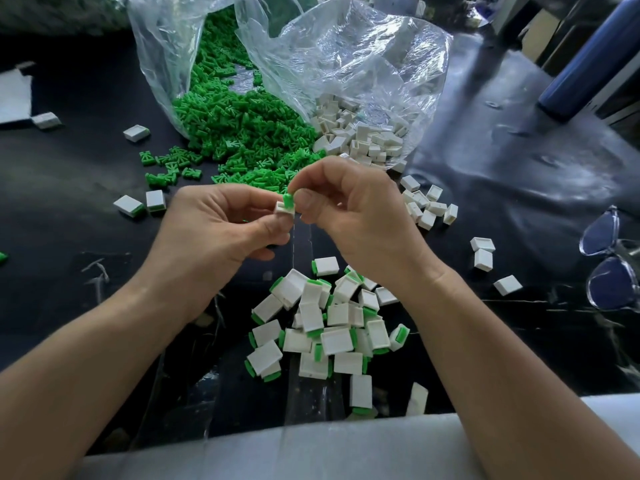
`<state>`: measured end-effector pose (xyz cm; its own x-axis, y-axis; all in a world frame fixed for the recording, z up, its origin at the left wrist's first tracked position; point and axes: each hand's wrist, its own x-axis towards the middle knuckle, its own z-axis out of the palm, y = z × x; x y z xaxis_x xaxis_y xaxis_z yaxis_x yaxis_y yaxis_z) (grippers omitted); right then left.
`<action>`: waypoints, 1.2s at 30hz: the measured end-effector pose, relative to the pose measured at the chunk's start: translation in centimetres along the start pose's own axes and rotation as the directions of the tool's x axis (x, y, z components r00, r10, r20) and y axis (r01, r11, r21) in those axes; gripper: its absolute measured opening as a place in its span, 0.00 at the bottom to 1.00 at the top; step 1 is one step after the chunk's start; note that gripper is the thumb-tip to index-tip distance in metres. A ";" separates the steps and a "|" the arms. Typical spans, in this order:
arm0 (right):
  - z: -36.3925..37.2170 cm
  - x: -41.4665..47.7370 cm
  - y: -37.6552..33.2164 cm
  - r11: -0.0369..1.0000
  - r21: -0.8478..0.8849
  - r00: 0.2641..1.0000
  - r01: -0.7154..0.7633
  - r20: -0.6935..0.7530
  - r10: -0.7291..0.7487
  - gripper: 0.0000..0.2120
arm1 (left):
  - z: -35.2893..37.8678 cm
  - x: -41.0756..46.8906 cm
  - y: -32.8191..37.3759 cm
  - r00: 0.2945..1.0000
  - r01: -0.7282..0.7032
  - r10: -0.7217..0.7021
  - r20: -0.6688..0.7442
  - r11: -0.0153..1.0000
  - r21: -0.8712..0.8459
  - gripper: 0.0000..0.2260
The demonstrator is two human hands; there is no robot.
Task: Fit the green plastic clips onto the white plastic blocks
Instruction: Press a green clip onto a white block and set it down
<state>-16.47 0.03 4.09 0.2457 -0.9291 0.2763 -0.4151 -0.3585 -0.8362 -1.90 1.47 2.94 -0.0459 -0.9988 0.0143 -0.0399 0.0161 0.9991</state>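
Above the middle of the bench [86, 168], our left hand [221, 223] pinches a white block [284, 209] between thumb and fingertips. Our right hand [356, 216] pinches a green clip [288, 199] that touches the block's top edge. Toward the near edge lies a heap of clipped blocks [332, 327]. Toward the far edge two clear bags [363, 64] lie open, one spilling loose green clips [242, 126], the other white blocks [360, 136] just to its right. Clear-framed glasses [609, 265] rest by the right edge, and a blue bottle [595, 64] stands at the far right corner.
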 end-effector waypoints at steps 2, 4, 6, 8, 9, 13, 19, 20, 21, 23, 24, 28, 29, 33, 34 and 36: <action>0.0 0.0 0.1 1.000 -0.020 1.000 0.002 0.014 -0.002 0.03 | 0.0 0.0 0.0 1.000 -0.005 0.005 0.001 1.000 -0.011 0.06; -0.1 -0.1 0.2 0.999 -0.040 1.000 0.001 0.021 0.000 0.03 | 0.1 0.0 0.0 1.000 -0.013 0.013 0.002 1.000 0.005 0.06; -0.2 0.0 0.2 0.998 -0.055 0.999 -0.002 0.032 0.004 0.03 | 0.1 0.1 0.0 1.000 -0.010 0.010 0.004 1.000 0.009 0.07; -0.3 0.0 0.2 0.998 -0.068 0.999 -0.008 0.050 0.011 0.03 | 0.1 0.1 0.0 1.000 -0.012 0.012 -0.001 1.000 0.011 0.07; -0.3 0.0 0.3 0.997 -0.074 0.998 -0.010 0.058 0.014 0.03 | 0.1 0.1 0.0 1.000 -0.019 0.019 -0.004 1.000 0.019 0.06; -0.3 0.0 0.5 0.996 -0.090 0.997 -0.016 0.072 0.022 0.04 | 0.2 0.0 0.0 0.999 -0.036 0.036 0.009 0.999 0.040 0.05; -0.4 -0.1 0.5 0.985 -0.139 0.985 -0.101 0.124 0.118 0.07 | 0.1 0.1 0.0 1.000 -0.026 0.026 0.008 0.999 0.030 0.06; -0.4 -0.2 0.4 0.980 -0.170 0.981 -0.100 0.147 0.126 0.09 | 0.0 0.1 0.0 1.000 -0.020 0.019 0.012 0.999 0.030 0.07; -0.4 -0.2 0.4 0.977 -0.188 0.978 -0.099 0.164 0.131 0.09 | 0.0 0.1 0.0 1.000 -0.016 0.015 0.019 0.999 0.030 0.07; -0.6 -0.2 0.3 0.976 -0.200 0.974 -0.089 0.188 0.127 0.09 | 0.0 0.1 0.0 0.999 -0.014 0.013 0.038 0.999 0.033 0.07; -0.7 -0.2 0.2 0.976 -0.204 0.972 -0.078 0.200 0.120 0.09 | -0.1 0.0 0.1 0.999 -0.018 0.016 0.049 0.999 0.039 0.07; -0.7 -0.3 -0.3 0.959 -0.282 0.966 0.028 0.255 0.047 0.09 | -0.5 -0.1 0.3 0.991 -0.084 0.070 0.113 0.989 0.121 0.08; -0.7 -0.3 -0.4 0.953 -0.300 0.964 0.052 0.264 0.030 0.08 | -0.7 -0.1 0.3 0.988 -0.108 0.089 0.129 0.983 0.147 0.08; -0.8 -0.4 -0.5 0.911 -0.383 0.951 0.151 0.309 -0.027 0.08 | -0.9 -0.3 0.2 0.976 -0.178 0.142 0.165 0.957 0.227 0.11; -0.8 -0.4 -0.5 0.897 -0.407 0.944 0.171 0.328 -0.032 0.08 | -0.9 -0.3 0.2 0.974 -0.190 0.151 0.168 0.949 0.249 0.11; -0.8 -0.4 -0.6 0.876 -0.442 0.934 0.193 0.358 -0.026 0.09 | -0.9 -0.3 0.1 0.969 -0.217 0.169 0.180 0.932 0.291 0.11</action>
<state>-17.08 0.53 4.86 0.5533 -0.8257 0.1099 -0.7034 -0.5338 -0.4694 -0.96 1.71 3.04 -0.2313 -0.9569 0.1755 -0.3181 0.2449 0.9159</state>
